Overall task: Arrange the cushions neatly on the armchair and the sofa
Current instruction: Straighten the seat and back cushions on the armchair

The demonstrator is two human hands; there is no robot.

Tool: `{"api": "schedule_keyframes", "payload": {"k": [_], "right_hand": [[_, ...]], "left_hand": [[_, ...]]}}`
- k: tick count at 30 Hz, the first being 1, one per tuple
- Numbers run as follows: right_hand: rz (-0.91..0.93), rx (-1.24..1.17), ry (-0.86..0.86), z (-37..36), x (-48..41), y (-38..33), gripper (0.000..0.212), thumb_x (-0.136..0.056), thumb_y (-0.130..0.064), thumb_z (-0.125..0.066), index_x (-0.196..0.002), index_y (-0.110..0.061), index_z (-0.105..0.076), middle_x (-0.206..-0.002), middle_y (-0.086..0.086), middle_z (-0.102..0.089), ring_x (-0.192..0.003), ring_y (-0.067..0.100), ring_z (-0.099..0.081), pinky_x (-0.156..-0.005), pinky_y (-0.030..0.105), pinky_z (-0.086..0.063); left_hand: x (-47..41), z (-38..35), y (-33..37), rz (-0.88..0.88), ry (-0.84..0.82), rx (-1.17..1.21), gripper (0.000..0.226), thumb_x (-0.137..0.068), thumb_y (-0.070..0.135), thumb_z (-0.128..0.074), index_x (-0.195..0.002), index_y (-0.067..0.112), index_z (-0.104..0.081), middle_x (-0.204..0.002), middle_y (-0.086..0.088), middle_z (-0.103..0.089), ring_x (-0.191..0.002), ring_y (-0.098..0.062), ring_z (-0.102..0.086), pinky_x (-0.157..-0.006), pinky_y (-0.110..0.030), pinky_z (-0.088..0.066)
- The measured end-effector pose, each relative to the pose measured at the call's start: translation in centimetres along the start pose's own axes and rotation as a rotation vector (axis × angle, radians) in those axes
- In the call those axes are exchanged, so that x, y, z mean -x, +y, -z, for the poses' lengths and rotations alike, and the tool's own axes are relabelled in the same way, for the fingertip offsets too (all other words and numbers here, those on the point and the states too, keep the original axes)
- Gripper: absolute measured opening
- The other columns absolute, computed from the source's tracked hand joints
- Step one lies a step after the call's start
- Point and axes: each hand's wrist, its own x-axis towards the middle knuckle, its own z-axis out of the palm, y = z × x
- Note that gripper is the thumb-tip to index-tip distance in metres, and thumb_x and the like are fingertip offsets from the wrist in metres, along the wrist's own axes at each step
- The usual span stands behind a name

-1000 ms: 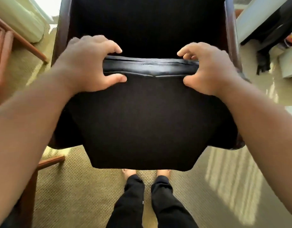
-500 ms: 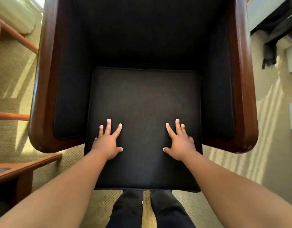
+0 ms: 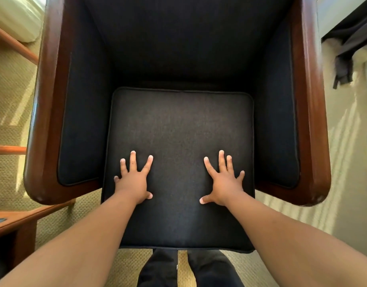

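Note:
A dark square seat cushion (image 3: 178,129) lies flat in the armchair (image 3: 46,112), which has glossy brown wooden arms and dark padded sides. The cushion's front edge sticks out past the arms toward me. My left hand (image 3: 135,179) rests palm down on the front left of the cushion, fingers spread. My right hand (image 3: 221,181) lies the same way on the front right. Neither hand holds anything. The sofa is not in view.
A wooden side table (image 3: 15,222) stands at the lower left, close to the chair's left arm. Beige carpet (image 3: 341,162) surrounds the chair. Dark clothing (image 3: 348,48) hangs at the upper right. A pale cushion (image 3: 17,15) shows at the upper left. My legs (image 3: 188,270) stand against the chair's front.
A second ago both hands gripped the raised cushion by its edge. It now lies flat in the chair, and my hands rest spread on top of it, hardly moved in the last half second.

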Motion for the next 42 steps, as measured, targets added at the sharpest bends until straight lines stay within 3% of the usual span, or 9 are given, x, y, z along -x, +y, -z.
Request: {"api": "schedule_keyframes", "payload": {"k": [6,16,26,35,39,42], "right_hand": [[0.008,0.012,-0.042,2.0,-1.4,-0.2,0.15,-0.056,-0.065,-0.09,-0.146,-0.056,0.03,-0.144,-0.001,0.06,-0.141,0.031,0.045,-0.109,0.081,-0.001],[0.009,-0.008,-0.062,3.1,-1.4,-0.6,0.143,-0.063,-0.063,-0.087,-0.147,-0.055,0.028,-0.145,0.001,0.059,-0.141,0.031,0.044,-0.109,0.081,-0.002],[-0.009,-0.066,-0.046,8.8,-4.3,-1.8,0.131,-0.069,-0.064,-0.082,-0.15,-0.058,0.021,-0.148,-0.004,0.057,-0.143,0.027,0.043,-0.11,0.079,-0.004],[-0.014,-0.092,-0.097,10.4,-5.7,-1.7,0.126,-0.075,-0.06,-0.08,-0.146,-0.061,0.025,-0.14,-0.01,0.063,-0.137,0.025,0.049,-0.109,0.081,-0.001],[0.007,-0.056,-0.059,10.0,-5.6,-1.3,0.115,-0.082,-0.07,-0.066,-0.143,-0.058,0.031,-0.142,-0.004,0.062,-0.139,0.03,0.048,-0.114,0.075,0.008],[0.031,-0.042,0.075,11.2,-5.7,-1.5,0.102,-0.09,-0.073,-0.049,-0.149,-0.049,0.031,-0.152,0.001,0.052,-0.144,0.03,0.042,-0.116,0.071,0.013]], "left_hand": [[-1.4,2.3,0.8,0.034,-0.071,0.015,0.149,-0.065,0.036,-0.094,-0.142,0.058,0.032,-0.144,-0.003,0.059,-0.146,-0.048,0.029,-0.115,-0.071,-0.021],[-1.8,3.2,0.4,0.022,-0.07,0.021,0.149,-0.067,0.036,-0.093,-0.139,0.058,0.035,-0.138,-0.001,0.064,-0.145,-0.047,0.031,-0.116,-0.07,-0.02],[-5.7,9.0,0.0,-0.049,-0.03,-0.002,0.147,-0.067,0.037,-0.092,-0.142,0.057,0.032,-0.143,-0.004,0.06,-0.146,-0.048,0.028,-0.114,-0.069,-0.026],[-6.4,9.9,0.6,-0.059,-0.043,-0.038,0.144,-0.072,0.038,-0.089,-0.142,0.052,0.036,-0.14,-0.01,0.062,-0.145,-0.052,0.026,-0.112,-0.068,-0.029],[-6.7,9.7,0.8,-0.076,-0.022,-0.136,0.142,-0.073,0.046,-0.086,-0.141,0.047,0.039,-0.144,-0.018,0.055,-0.146,-0.057,0.017,-0.107,-0.058,-0.043],[-6.5,10.7,0.6,-0.084,0.005,-0.221,0.115,-0.087,0.057,-0.068,-0.146,0.045,0.031,-0.156,-0.022,0.036,-0.149,-0.056,-0.004,-0.097,-0.043,-0.05]]}}
